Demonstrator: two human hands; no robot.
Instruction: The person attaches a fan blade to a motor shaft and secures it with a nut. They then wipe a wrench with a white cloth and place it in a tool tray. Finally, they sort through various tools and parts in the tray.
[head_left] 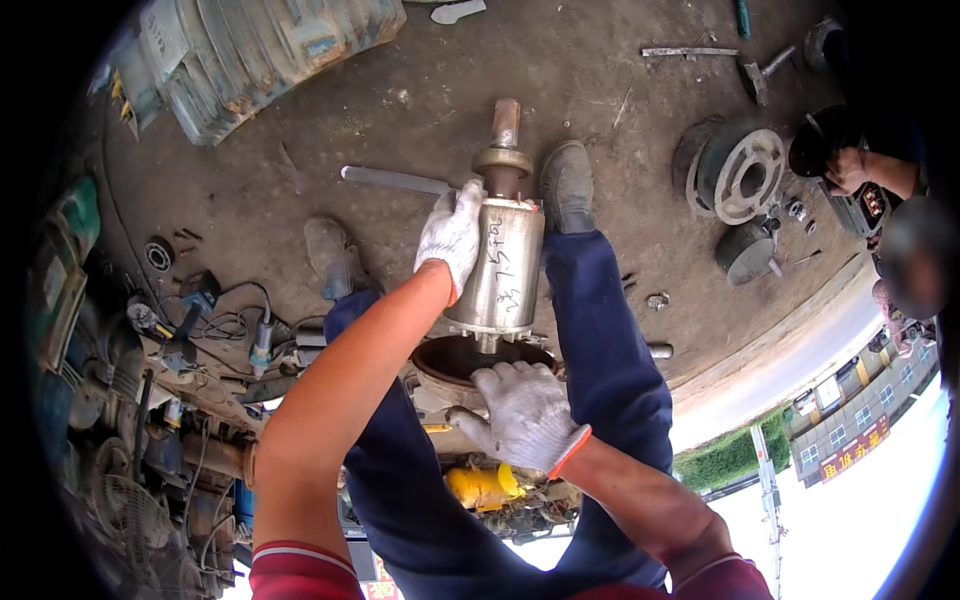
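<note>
I'm holding the motor rotor [511, 270], left hand [452, 236] half-closed, right hand [522, 413] part-open on the end cover [438, 361], ideally aligning both.

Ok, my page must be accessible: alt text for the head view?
A gloved left grip rests against a shafted metal cylinder between the wearer's legs; the gloved right grip touches a dark round plate at its near end. Machine parts lie on the floor.
</note>
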